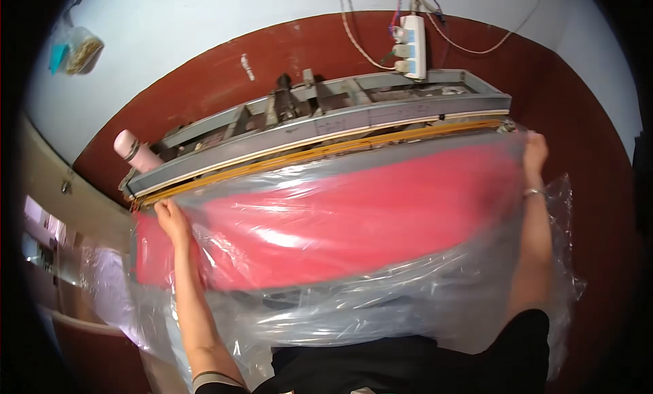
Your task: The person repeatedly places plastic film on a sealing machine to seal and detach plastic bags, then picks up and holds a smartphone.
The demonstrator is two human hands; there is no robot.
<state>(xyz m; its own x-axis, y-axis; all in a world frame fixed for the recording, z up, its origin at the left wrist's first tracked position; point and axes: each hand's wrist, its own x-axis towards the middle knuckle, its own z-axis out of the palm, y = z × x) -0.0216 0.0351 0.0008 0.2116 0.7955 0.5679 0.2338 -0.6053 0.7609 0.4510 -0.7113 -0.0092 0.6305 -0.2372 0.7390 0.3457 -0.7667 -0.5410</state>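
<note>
A wide sheet of clear plastic film (381, 305) stretches across the view in front of me, wrinkled and shiny. Under or inside it shows a broad pinkish-red piece (340, 210); whether it is cloth or another sheet I cannot tell. My left hand (171, 220) is closed on the film near its far left edge, just in front of a long yellow-brown strip (326, 149). At the far right corner my right hand (535, 149), slightly blurred, is closed on the same film by the strip's right end. Both arms reach forward, apart.
Behind the strip lies a long grey metal frame (306, 130) with crossbars. A pink bottle (136, 151) leans at its left end. A white power strip (413, 47) with plugs and cords hangs on the red-and-white wall. At the left is a doorway edge (68, 169).
</note>
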